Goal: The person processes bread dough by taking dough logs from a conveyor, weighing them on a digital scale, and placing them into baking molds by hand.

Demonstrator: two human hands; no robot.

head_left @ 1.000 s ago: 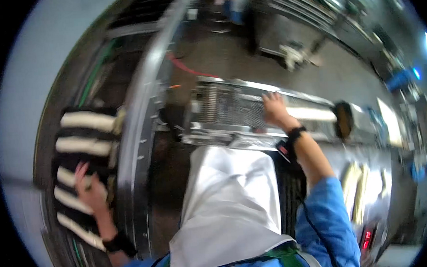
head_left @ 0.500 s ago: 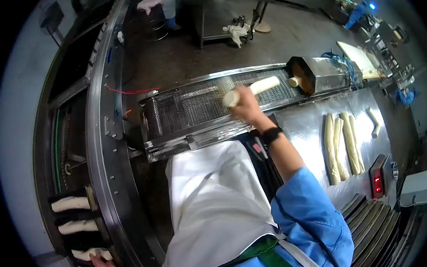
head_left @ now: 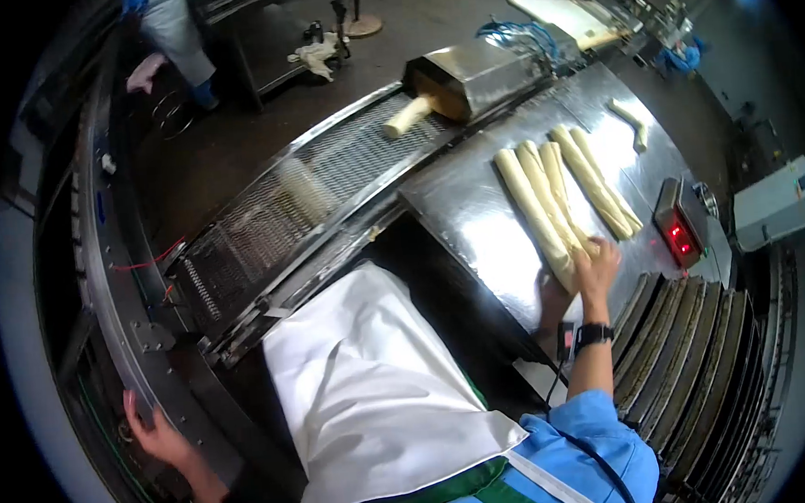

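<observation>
My right hand is over the steel table with its fingers curled at the near end of the long, pale dough rolls. The leftmost dough roll lies against another dough roll, its near end beside my fingers. A second group of dough rolls lies just to the right. Over by the metal rail at the lower left, my left hand has its fingers apart and holds nothing.
A mesh conveyor runs at the upper left, where a dough piece comes out of a metal housing. A short dough strip lies near the table edge. A scale display and stacked trays stand right.
My right hand has moved from the conveyor to the table, and one more long roll lies there. My left hand has left the dough in the trays. The view has turned right.
</observation>
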